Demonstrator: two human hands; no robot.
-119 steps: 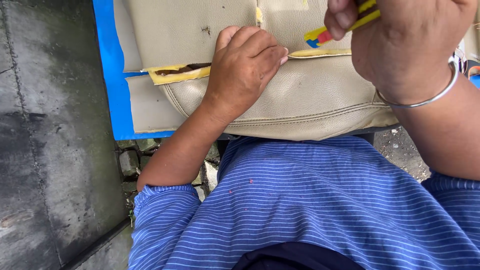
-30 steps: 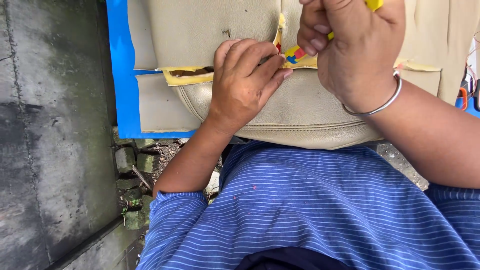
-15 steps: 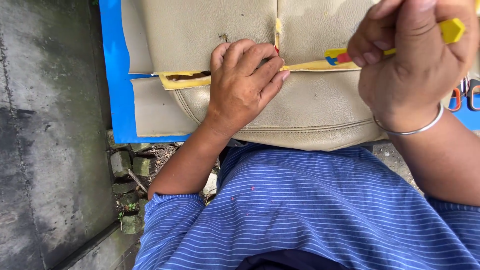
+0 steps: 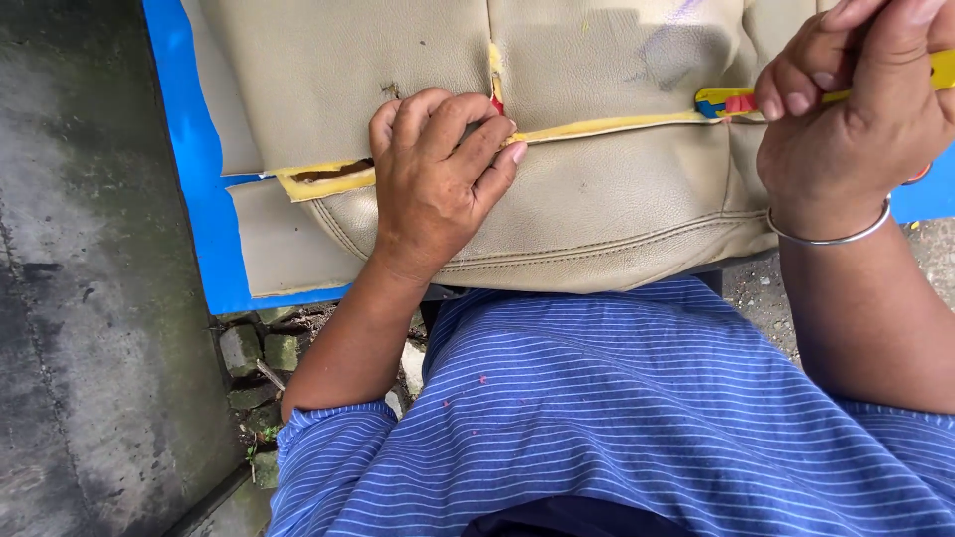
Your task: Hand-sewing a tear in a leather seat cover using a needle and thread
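left hand (image 4: pixel 438 184) presses flat, fingers spread, pinning the beige leather seat cover (image 4: pixel 597 209) beside its yellow-edged slit (image 4: pixel 597 126); right hand (image 4: pixel 856 109) grips a yellow utility knife (image 4: pixel 736 99) there.

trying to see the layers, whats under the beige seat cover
Yellow foam shows through the split seam of the beige seat cover, and a blue sheet lies beneath its left edge. The left hand hides part of the seam.
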